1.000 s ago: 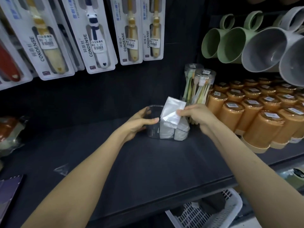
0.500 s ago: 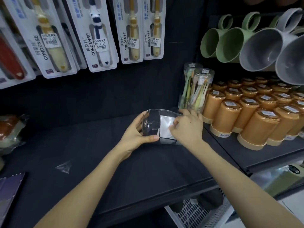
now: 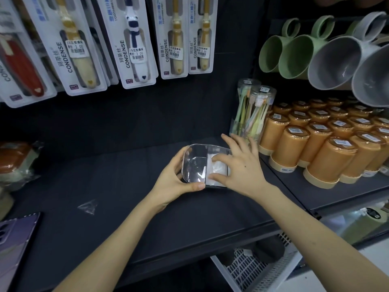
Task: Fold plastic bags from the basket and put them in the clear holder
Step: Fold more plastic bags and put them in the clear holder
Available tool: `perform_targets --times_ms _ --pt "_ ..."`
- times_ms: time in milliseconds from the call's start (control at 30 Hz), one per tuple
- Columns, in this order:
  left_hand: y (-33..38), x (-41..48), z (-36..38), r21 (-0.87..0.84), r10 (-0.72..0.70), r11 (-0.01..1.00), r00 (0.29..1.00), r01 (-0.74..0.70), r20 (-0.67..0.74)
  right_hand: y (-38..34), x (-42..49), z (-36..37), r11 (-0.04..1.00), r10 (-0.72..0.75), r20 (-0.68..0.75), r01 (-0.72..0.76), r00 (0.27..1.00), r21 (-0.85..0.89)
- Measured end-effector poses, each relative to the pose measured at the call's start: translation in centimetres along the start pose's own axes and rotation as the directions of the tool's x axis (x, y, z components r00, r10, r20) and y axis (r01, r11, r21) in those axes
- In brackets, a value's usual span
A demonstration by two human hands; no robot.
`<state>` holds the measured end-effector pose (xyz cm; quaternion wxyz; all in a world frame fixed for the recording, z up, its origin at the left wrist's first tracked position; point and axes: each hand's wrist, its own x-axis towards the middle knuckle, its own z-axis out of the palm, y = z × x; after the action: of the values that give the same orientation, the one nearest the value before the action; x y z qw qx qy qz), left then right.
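Dark shelf bears the clear holder, left of the orange cups. My left hand grips its corner; my right hand, fingers straight, presses folded bags inside.

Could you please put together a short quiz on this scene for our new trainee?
1. True or false: the left hand grips one end of the clear holder.
2. Where do the folded bags lie?
A. In the holder, at the end under the right hand
B. In the holder, at the end by the left hand
C. Loose on the shelf, outside the holder
3. Fill in: the white basket sits ___ the dark shelf that carries the holder.

Key: 1 true; 2 A; 3 below.
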<state>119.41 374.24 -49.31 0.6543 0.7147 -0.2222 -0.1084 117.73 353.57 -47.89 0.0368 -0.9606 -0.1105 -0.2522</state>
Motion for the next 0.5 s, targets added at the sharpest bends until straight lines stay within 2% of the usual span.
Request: perform_targets --times_ms 100,233,367,500 --pt "0.1 -0.2 -0.1 0.031 0.012 0.999 1.0 -0.013 0.029 -0.5 0.8 0.3 0.991 0.013 0.084 -0.002 0.996 -0.135" --pt "0.2 -0.1 -0.1 0.041 0.023 0.999 1.0 -0.024 0.021 -1.0 1.3 0.4 0.971 0.047 0.101 -0.022 0.994 -0.236" --pt "0.2 0.0 -0.2 0.043 0.012 0.999 1.0 -0.013 0.016 -0.8 1.1 0.3 0.976 0.04 0.054 -0.027 0.998 -0.216" --pt "0.3 0.0 -0.2 0.039 0.007 0.999 1.0 -0.008 0.015 -0.1 1.1 -0.3 0.996 -0.007 -0.053 0.003 0.999 -0.093"
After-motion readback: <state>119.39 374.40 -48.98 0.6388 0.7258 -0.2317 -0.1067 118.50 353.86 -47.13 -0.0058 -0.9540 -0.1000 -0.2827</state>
